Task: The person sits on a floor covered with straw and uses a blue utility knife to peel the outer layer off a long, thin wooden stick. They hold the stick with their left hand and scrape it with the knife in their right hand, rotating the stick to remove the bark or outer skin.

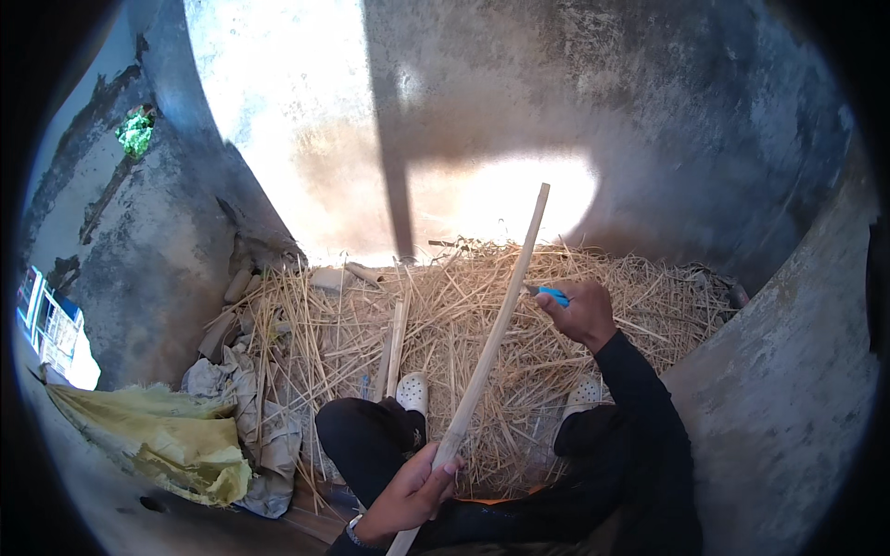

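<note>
Pale wood stick (pixel 496 343) slants from bottom ctr. to mid-frame: long, slim, prob. light, stiff, maybe splintery. Best hold looks to be the low end, where the L hand's (pixel 415 491) fingers wrap it. R hand (pixel 586 313), right of ctr., has fingers curled round a blue tool (pixel 554 296), tip nr. stick. Dry-looking straw (pixel 491 417) beneath; rough, blotchy wall (pixel 501 102) up top.

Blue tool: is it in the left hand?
No, the right hand holds the blue tool, while the left hand grips the wooden strip.
</note>
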A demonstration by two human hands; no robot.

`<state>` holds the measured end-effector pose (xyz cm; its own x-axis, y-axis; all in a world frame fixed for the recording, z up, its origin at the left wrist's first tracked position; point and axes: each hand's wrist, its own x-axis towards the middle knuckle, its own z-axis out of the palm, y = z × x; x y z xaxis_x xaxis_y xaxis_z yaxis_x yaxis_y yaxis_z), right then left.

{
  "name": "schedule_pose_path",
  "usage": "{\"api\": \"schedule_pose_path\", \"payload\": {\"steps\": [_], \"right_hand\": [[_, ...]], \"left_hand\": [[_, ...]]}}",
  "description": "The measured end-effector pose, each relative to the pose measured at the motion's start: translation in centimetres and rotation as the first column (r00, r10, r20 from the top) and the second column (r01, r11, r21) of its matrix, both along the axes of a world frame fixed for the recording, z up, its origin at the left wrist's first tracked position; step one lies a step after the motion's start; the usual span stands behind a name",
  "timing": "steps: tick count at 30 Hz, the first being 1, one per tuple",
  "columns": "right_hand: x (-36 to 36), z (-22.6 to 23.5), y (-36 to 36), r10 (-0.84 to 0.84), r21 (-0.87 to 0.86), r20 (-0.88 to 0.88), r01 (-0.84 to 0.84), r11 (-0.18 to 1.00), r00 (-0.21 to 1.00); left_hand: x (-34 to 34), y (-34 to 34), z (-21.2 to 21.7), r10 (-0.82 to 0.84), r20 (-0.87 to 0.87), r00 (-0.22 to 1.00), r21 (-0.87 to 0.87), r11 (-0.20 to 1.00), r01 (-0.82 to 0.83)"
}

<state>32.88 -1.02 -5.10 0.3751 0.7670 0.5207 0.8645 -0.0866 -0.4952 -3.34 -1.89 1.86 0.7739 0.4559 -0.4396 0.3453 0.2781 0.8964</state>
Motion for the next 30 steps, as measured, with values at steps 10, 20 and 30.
{"api": "schedule_pose_path", "payload": {"steps": [10,20,30], "right_hand": [[-4.3,1.2,-0.8,0.059,-0.18,0.013,-0.056,0.982,0.998],[-8.3,0.7,-1.4,0.265,-0.019,0.202,-0.267,0.963,0.943],[-5.9,0.1,-0.5,0.15,0.037,0.259,-0.165,0.986,0.954]], "left_hand": [[0.9,0.4,0.3,0.023,0.015,1.0,0.028,0.999,-0.023],[0.9,1.3,-0.2,0.007,0.027,1.0,0.318,0.948,-0.015],[1.5,1.1,-0.1,0.025,0.067,0.997,0.272,0.961,-0.042]]}}
